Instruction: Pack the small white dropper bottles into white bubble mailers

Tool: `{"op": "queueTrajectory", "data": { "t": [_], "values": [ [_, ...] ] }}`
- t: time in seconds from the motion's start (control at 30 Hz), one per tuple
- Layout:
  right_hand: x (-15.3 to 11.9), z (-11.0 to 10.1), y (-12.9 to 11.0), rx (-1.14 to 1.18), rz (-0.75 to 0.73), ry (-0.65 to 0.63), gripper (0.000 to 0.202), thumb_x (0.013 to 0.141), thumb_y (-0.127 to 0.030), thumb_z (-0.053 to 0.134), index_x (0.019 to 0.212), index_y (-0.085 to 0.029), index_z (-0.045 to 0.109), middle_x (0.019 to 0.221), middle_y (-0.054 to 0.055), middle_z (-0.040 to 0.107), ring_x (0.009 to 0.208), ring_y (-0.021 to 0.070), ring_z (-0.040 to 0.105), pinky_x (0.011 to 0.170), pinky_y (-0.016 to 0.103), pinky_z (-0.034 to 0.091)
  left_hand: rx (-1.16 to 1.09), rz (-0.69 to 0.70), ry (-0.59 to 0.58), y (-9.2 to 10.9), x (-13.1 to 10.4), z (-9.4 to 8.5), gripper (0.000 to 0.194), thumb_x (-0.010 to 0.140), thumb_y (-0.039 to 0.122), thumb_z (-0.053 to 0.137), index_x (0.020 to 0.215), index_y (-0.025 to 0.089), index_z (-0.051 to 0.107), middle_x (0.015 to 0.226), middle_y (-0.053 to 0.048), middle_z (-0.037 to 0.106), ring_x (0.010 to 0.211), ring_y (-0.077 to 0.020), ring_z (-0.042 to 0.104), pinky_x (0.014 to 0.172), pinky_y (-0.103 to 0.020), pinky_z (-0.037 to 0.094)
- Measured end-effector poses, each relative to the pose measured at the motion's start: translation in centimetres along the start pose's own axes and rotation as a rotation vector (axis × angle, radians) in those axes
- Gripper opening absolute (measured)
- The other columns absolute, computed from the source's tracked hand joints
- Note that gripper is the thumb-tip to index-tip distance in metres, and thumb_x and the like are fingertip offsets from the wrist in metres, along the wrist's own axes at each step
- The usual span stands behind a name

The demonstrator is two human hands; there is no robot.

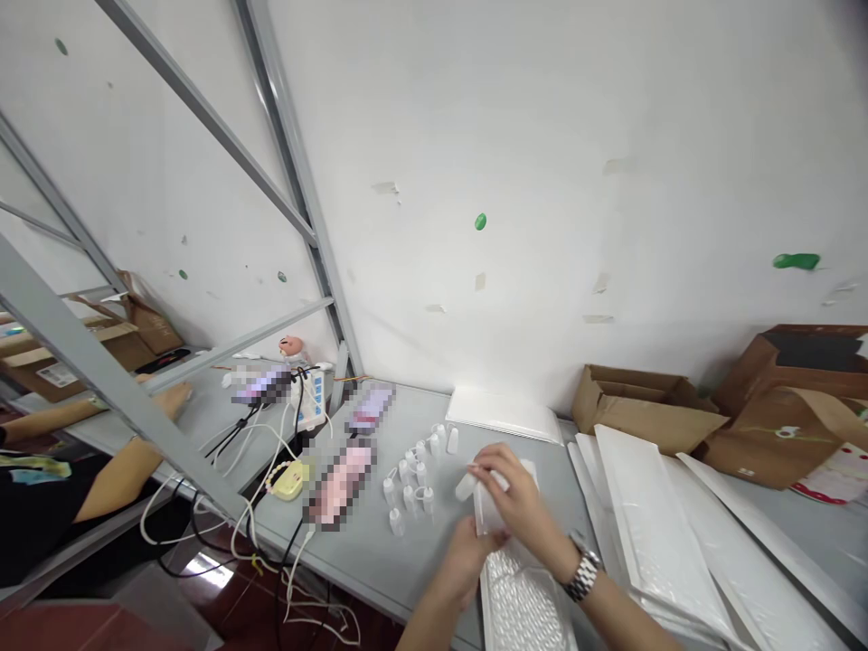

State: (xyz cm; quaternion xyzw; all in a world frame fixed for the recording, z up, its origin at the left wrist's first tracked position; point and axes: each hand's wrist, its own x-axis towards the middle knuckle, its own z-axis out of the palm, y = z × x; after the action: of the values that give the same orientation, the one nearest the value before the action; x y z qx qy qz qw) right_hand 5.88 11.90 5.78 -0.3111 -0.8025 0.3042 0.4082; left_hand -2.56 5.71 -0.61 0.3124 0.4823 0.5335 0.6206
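Note:
My right hand point(510, 495), a metal-banded watch on its wrist, pinches a small translucent white piece point(466, 486), possibly a bottle; its kind is not clear. Below it, my left hand point(465, 561) has its fingers closed around the lower edge of a white, semi-clear bag or sleeve point(489, 512). Under both hands a white bubble mailer point(522, 601) lies lengthwise on the grey table. Left of my hands, several small clear dropper bottles point(420, 475) with white caps stand in a loose group.
White bubble mailers point(668, 533) are stacked on the right, before an open cardboard box point(644, 407) and a brown paper bag point(779, 438). White sheets point(502, 416) lie by the wall. Phones, cables and a power strip point(312, 398) are left, near a grey frame post. Another person's arms point(128, 470) show far left.

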Motion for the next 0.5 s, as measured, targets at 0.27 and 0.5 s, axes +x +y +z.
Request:
{"op": "queueTrajectory", "data": {
  "t": [0.27,0.5],
  "values": [
    [-1.4,-6.6,3.9,-0.147,-0.002,0.207,0.024,0.086,-0.038,0.047,0.081,-0.021,0.063,0.080,0.005,0.065,0.080,0.0215,0.057,0.076,0.036,0.043,0.026,-0.030,0.014,1.1,-0.3,0.8,0.038,0.049,0.030,0.079,0.078,0.008,0.068,0.076,-0.010,0.070,0.074,-0.0238,0.062,0.070,-0.031,0.043],
    [-2.2,-9.1,3.8,-0.067,0.197,0.167,0.027,0.081,-0.044,0.050,0.075,-0.022,0.064,0.080,0.004,0.067,0.081,0.0207,0.060,0.076,0.033,0.045,0.079,-0.049,-0.012,1.1,-0.3,1.0,0.031,0.049,0.028,0.078,0.072,0.011,0.067,0.071,-0.006,0.069,0.066,-0.0198,0.060,0.065,-0.029,0.042]
  ]
}}
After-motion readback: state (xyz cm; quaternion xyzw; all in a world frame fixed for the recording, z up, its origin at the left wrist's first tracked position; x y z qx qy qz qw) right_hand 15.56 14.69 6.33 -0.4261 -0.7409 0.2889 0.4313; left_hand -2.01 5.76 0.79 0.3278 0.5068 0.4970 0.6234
